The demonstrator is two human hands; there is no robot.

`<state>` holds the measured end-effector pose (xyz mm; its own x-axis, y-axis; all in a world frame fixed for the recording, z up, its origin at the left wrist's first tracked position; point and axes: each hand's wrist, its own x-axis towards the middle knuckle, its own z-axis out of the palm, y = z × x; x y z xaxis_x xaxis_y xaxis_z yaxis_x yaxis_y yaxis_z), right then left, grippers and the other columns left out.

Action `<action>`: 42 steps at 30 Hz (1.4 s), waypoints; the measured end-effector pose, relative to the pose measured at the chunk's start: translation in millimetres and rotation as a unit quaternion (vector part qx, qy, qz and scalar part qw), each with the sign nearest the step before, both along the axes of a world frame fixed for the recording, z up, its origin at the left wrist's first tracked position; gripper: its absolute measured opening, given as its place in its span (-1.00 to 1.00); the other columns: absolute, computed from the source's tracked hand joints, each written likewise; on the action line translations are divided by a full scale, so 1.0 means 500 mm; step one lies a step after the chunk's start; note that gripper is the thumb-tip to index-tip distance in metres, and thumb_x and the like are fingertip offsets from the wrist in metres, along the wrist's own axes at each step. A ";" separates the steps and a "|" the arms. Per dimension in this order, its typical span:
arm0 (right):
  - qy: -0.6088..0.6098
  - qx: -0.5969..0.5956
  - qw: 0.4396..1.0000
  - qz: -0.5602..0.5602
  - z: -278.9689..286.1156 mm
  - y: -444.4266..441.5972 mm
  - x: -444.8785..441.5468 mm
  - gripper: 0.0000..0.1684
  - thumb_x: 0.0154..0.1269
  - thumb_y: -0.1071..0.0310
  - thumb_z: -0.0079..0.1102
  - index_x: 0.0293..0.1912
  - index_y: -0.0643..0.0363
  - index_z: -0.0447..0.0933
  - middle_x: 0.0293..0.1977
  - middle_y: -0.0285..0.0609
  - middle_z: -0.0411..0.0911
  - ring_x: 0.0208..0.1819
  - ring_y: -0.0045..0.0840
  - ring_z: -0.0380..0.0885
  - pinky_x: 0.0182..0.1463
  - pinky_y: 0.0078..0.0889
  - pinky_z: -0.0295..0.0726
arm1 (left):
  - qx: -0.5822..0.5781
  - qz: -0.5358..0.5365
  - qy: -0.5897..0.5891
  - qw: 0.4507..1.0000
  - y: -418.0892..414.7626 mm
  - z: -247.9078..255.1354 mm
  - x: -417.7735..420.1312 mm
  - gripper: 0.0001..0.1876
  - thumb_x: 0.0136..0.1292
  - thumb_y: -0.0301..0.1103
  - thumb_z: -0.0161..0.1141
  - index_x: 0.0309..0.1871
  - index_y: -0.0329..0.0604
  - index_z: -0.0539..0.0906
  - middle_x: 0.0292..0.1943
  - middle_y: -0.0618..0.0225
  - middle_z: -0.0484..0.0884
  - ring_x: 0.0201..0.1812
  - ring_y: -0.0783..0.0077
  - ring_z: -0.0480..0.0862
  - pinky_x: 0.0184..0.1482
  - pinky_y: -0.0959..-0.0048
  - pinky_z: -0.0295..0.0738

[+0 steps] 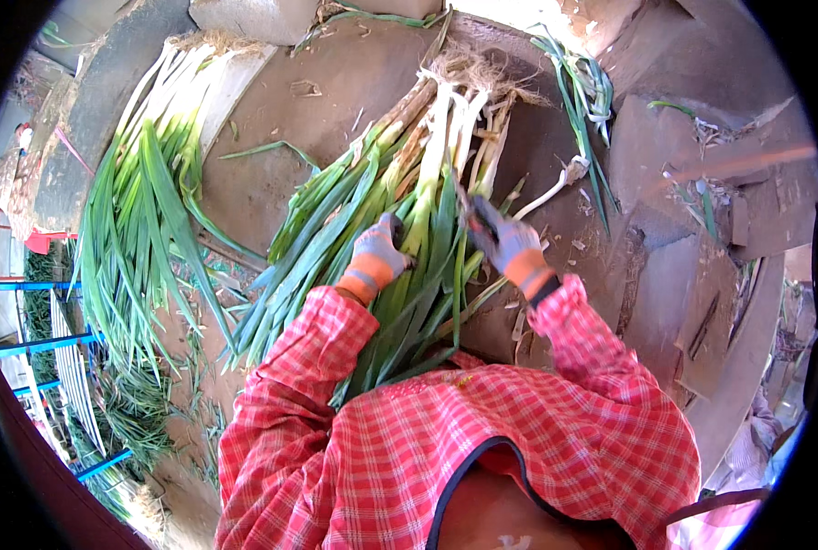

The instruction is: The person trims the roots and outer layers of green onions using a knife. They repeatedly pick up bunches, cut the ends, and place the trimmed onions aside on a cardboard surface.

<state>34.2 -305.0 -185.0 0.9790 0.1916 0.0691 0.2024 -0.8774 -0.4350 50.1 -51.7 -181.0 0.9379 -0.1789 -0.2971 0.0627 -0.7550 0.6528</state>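
Observation:
A large pile of leeks (340,199) with long green leaves lies before me, its white stems and stringy roots (478,72) pointing away. My left hand (374,258), in a grey and orange work glove, is curled around a thick pale-green leek stalk (419,216) in the pile. Right of that stalk, my right hand (512,244) wears a matching glove. Its fingers close on a narrow dark tool (461,196), blurred and knife-like, held against the leaves. The leaf ends reach my red checked clothing.
A second leek bundle (151,151) lies at the left on a board. A single leek (553,184) and loose green leaves (581,89) lie on the right. Wooden boards (711,309) edge the right side. Blue metal bars (44,347) stand at lower left, near more greens (134,405).

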 end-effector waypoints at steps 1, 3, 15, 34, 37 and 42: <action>0.046 -0.013 0.998 0.029 0.016 -0.004 -0.050 -0.31 0.26 -0.04 0.11 0.33 -0.15 0.20 -0.47 0.03 0.55 -0.37 -0.08 0.58 -0.29 -0.01 0.53 | -0.027 0.012 0.019 0.999 0.008 0.005 0.008 -0.40 -0.28 -0.25 0.54 -0.11 -0.18 0.50 -0.23 0.13 0.66 -0.13 0.10 0.64 -0.05 0.27 0.50; 0.036 -0.010 0.997 0.075 0.051 -0.001 -0.123 -0.25 0.24 -0.02 0.14 0.37 -0.18 0.16 -0.34 0.05 0.55 -0.27 -0.09 0.56 -0.21 -0.06 0.54 | -0.070 0.010 -0.033 0.997 0.020 0.017 0.025 -0.45 -0.27 -0.29 0.54 -0.14 -0.17 0.55 -0.27 0.16 0.66 -0.21 0.14 0.64 -0.11 0.32 0.51; 0.047 0.019 0.997 0.063 0.108 0.045 -0.131 -0.29 0.26 -0.02 0.11 0.34 -0.06 0.22 -0.43 0.10 0.55 -0.36 -0.05 0.55 -0.26 -0.05 0.51 | -0.079 0.038 -0.036 0.995 0.018 0.039 0.051 -0.33 -0.18 -0.34 0.52 0.09 -0.28 0.53 -0.08 0.20 0.68 -0.05 0.33 0.64 0.05 0.42 0.49; 0.043 -0.034 0.998 0.037 -0.003 0.113 0.302 -0.42 0.36 -0.14 -0.14 0.19 -0.01 0.38 -0.39 0.04 0.63 -0.33 -0.09 0.61 -0.23 -0.04 0.55 | -0.143 0.039 0.022 0.989 0.054 -0.009 0.026 -0.42 -0.09 -0.47 0.39 0.13 -0.25 0.56 0.00 0.18 0.66 0.00 0.38 0.64 0.12 0.46 0.47; 0.014 -0.050 0.999 0.017 -0.017 0.124 0.390 -0.41 0.37 -0.18 -0.18 0.20 -0.03 0.35 -0.39 0.10 0.61 -0.33 0.00 0.59 -0.24 0.00 0.52 | -0.190 0.063 0.050 0.978 0.057 -0.013 0.023 -0.42 -0.04 -0.54 0.35 0.16 -0.23 0.55 0.02 0.26 0.65 -0.01 0.48 0.61 0.09 0.50 0.46; 0.057 -0.058 0.996 0.045 -0.018 0.105 0.319 -0.45 0.37 -0.11 -0.11 0.23 -0.08 0.29 -0.48 -0.03 0.60 -0.41 -0.09 0.60 -0.32 -0.03 0.54 | -0.480 0.145 0.206 0.840 0.086 -0.007 0.014 -0.40 0.07 -0.62 0.20 0.27 -0.31 0.43 0.14 0.23 0.55 0.12 0.41 0.53 0.20 0.44 0.38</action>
